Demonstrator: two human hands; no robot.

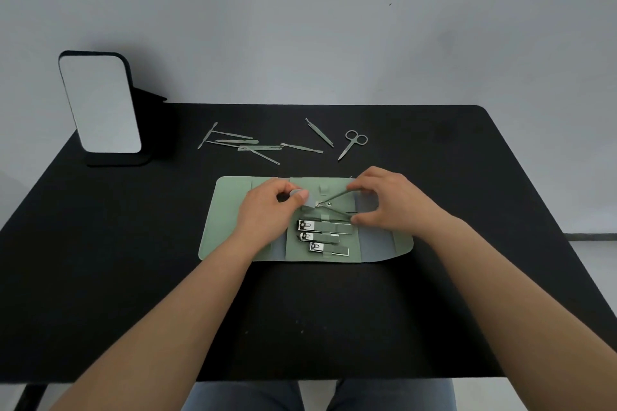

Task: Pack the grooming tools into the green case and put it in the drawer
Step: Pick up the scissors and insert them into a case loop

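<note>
From my head camera, the green case (233, 210) lies unfolded flat at the centre of the black table (100, 260). My right hand (390, 202) pinches the handles of the cuticle nipper (334, 202) between thumb and fingers, its jaw end pointing toward nine o'clock over the case's middle panel. My left hand (270, 203) curls on a grey elastic loop (309, 200) at the nipper's tip. Three nail clippers (322, 236) sit strapped in the panel at six o'clock from the nipper. At twelve o'clock beyond the case lie the scissors (352, 143), and toward eleven o'clock a scatter of slim tools (243, 143). A mirror (100, 103) stands at ten o'clock.
</note>
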